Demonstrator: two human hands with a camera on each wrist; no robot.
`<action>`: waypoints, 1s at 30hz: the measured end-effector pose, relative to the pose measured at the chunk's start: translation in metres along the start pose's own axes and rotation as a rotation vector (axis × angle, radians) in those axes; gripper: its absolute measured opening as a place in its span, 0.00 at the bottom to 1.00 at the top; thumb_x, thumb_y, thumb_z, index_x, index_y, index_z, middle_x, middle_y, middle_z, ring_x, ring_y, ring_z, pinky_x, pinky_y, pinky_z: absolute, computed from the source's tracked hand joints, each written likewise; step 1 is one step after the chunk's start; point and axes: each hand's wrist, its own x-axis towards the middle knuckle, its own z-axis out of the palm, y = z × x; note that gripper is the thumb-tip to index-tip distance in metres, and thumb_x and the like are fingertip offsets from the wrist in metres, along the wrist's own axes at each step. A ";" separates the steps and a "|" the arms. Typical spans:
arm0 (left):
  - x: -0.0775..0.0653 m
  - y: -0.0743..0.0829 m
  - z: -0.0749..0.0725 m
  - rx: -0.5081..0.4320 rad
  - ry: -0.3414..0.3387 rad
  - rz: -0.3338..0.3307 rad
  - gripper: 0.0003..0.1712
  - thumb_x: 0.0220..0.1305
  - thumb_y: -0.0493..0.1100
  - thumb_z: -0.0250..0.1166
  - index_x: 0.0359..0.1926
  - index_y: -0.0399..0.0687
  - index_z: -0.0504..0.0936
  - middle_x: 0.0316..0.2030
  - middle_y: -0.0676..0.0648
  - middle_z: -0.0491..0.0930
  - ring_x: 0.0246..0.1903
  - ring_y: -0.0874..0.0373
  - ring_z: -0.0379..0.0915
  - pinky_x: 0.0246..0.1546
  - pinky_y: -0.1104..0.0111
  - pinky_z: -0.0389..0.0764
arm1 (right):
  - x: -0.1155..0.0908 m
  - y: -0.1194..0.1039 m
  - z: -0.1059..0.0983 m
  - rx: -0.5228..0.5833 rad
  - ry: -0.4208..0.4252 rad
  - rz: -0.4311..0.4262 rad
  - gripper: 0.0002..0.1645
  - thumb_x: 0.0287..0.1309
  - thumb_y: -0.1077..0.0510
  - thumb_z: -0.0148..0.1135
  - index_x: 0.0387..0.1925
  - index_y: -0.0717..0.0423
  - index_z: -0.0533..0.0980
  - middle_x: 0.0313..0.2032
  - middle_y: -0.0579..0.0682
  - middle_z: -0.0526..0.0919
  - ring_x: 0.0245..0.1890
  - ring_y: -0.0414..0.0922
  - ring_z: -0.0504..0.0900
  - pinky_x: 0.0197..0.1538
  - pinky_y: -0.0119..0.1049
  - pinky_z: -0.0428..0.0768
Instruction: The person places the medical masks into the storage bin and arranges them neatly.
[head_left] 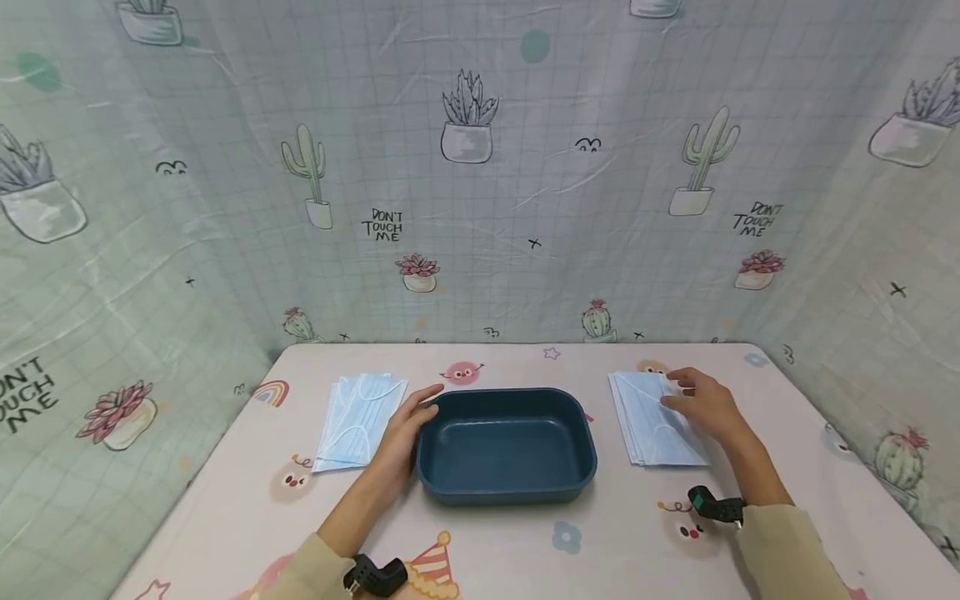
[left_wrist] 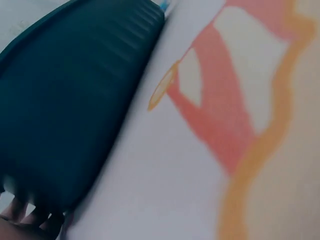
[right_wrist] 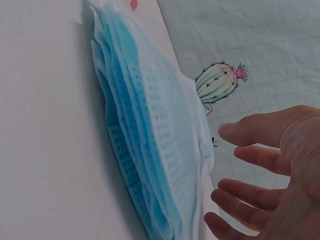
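Observation:
A dark teal rectangular box (head_left: 506,496) with an open top stands in the middle of the table. My left hand (head_left: 397,442) holds its left end, with the thumb at the rim; in the left wrist view several fingers (left_wrist: 37,217) lie against its wall. On the right lies a stack of light blue face masks (head_left: 652,429), its layered edges and white ear loops showing. Over that stack's right side hovers my right hand (head_left: 708,404), fingers spread and slightly bent. In the right wrist view a gap separates the fingertips from the masks (right_wrist: 150,130).
Another stack of blue face masks (head_left: 360,421) lies left of the box, beside my left hand. The table (head_left: 517,554) has a pale cover with cartoon prints. Cloth with cactus drawings (head_left: 480,225) hangs behind and along both sides.

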 end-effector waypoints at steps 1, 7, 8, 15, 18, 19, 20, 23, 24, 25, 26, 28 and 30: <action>0.001 -0.002 -0.002 0.003 -0.011 0.006 0.28 0.77 0.48 0.56 0.74 0.53 0.70 0.74 0.45 0.67 0.75 0.46 0.60 0.79 0.46 0.55 | 0.000 -0.001 0.001 -0.002 -0.001 0.004 0.35 0.67 0.54 0.63 0.68 0.68 0.66 0.67 0.77 0.69 0.67 0.73 0.70 0.65 0.67 0.75; 0.003 -0.011 -0.009 0.086 -0.027 0.097 0.26 0.77 0.48 0.56 0.73 0.54 0.72 0.75 0.49 0.67 0.77 0.49 0.59 0.79 0.48 0.53 | 0.006 -0.003 0.006 0.002 -0.018 -0.007 0.33 0.66 0.56 0.65 0.67 0.68 0.68 0.65 0.76 0.71 0.64 0.72 0.73 0.64 0.66 0.76; 0.003 -0.011 -0.009 0.114 -0.026 0.117 0.25 0.77 0.48 0.56 0.72 0.56 0.73 0.75 0.50 0.68 0.77 0.49 0.58 0.80 0.48 0.53 | 0.006 -0.003 0.007 0.000 -0.018 -0.005 0.33 0.65 0.56 0.65 0.66 0.68 0.68 0.65 0.76 0.71 0.64 0.72 0.73 0.64 0.66 0.76; 0.003 -0.014 -0.008 0.256 -0.040 0.192 0.23 0.79 0.51 0.53 0.71 0.65 0.74 0.75 0.51 0.68 0.79 0.49 0.55 0.80 0.43 0.49 | 0.004 0.005 0.010 -0.036 -0.025 0.008 0.35 0.62 0.57 0.69 0.65 0.69 0.69 0.62 0.76 0.74 0.61 0.71 0.75 0.62 0.65 0.78; 0.003 -0.014 -0.008 0.255 -0.048 0.190 0.23 0.79 0.51 0.53 0.70 0.66 0.75 0.75 0.52 0.69 0.79 0.50 0.55 0.81 0.44 0.49 | 0.000 0.008 0.009 -0.034 -0.023 0.001 0.35 0.61 0.57 0.70 0.65 0.69 0.70 0.61 0.76 0.75 0.60 0.71 0.76 0.61 0.64 0.79; 0.003 -0.014 -0.008 0.256 -0.050 0.195 0.23 0.79 0.51 0.53 0.70 0.66 0.74 0.75 0.53 0.69 0.79 0.50 0.55 0.81 0.44 0.49 | 0.000 0.008 0.009 -0.032 -0.016 -0.006 0.35 0.61 0.57 0.70 0.65 0.68 0.70 0.61 0.75 0.75 0.59 0.71 0.76 0.61 0.64 0.79; 0.003 -0.013 -0.008 0.260 -0.051 0.199 0.23 0.79 0.51 0.53 0.70 0.66 0.74 0.75 0.53 0.69 0.79 0.51 0.55 0.81 0.44 0.49 | -0.001 0.008 0.008 -0.033 -0.008 -0.016 0.35 0.61 0.57 0.70 0.65 0.68 0.70 0.60 0.75 0.76 0.59 0.70 0.77 0.60 0.64 0.79; 0.003 -0.013 -0.009 0.262 -0.057 0.206 0.23 0.79 0.51 0.52 0.71 0.66 0.74 0.75 0.53 0.68 0.79 0.51 0.54 0.81 0.44 0.48 | 0.000 0.007 0.007 -0.035 0.009 -0.031 0.33 0.60 0.57 0.71 0.63 0.68 0.72 0.59 0.74 0.77 0.57 0.70 0.77 0.59 0.63 0.80; 0.004 -0.014 -0.009 0.263 -0.060 0.206 0.23 0.79 0.51 0.52 0.71 0.66 0.73 0.75 0.53 0.68 0.80 0.50 0.54 0.81 0.44 0.48 | 0.001 0.007 0.006 -0.039 0.013 -0.030 0.32 0.60 0.57 0.71 0.62 0.68 0.73 0.58 0.74 0.77 0.57 0.69 0.78 0.58 0.62 0.81; 0.004 -0.014 -0.009 0.262 -0.062 0.206 0.23 0.80 0.52 0.52 0.72 0.66 0.73 0.75 0.53 0.67 0.80 0.50 0.54 0.81 0.43 0.48 | 0.001 0.007 0.007 -0.041 0.015 -0.027 0.32 0.60 0.57 0.72 0.61 0.67 0.73 0.57 0.73 0.78 0.56 0.68 0.78 0.57 0.61 0.81; 0.004 -0.015 -0.009 0.262 -0.064 0.204 0.23 0.80 0.52 0.51 0.72 0.66 0.73 0.75 0.53 0.67 0.80 0.50 0.54 0.81 0.43 0.47 | 0.002 0.006 0.007 -0.043 0.015 -0.022 0.31 0.59 0.58 0.72 0.61 0.67 0.74 0.57 0.73 0.78 0.55 0.68 0.78 0.56 0.60 0.82; 0.004 -0.016 -0.009 0.260 -0.067 0.203 0.24 0.80 0.52 0.51 0.72 0.66 0.73 0.76 0.53 0.67 0.80 0.50 0.53 0.81 0.43 0.47 | 0.002 0.007 0.008 -0.046 0.015 -0.010 0.30 0.59 0.58 0.72 0.60 0.67 0.75 0.56 0.72 0.79 0.54 0.66 0.78 0.55 0.59 0.82; 0.004 -0.018 -0.009 0.260 -0.073 0.206 0.24 0.80 0.52 0.51 0.72 0.65 0.72 0.76 0.53 0.67 0.80 0.50 0.53 0.81 0.43 0.47 | 0.002 0.007 0.008 -0.046 0.011 0.002 0.29 0.59 0.58 0.72 0.60 0.66 0.75 0.55 0.71 0.79 0.53 0.66 0.78 0.55 0.58 0.82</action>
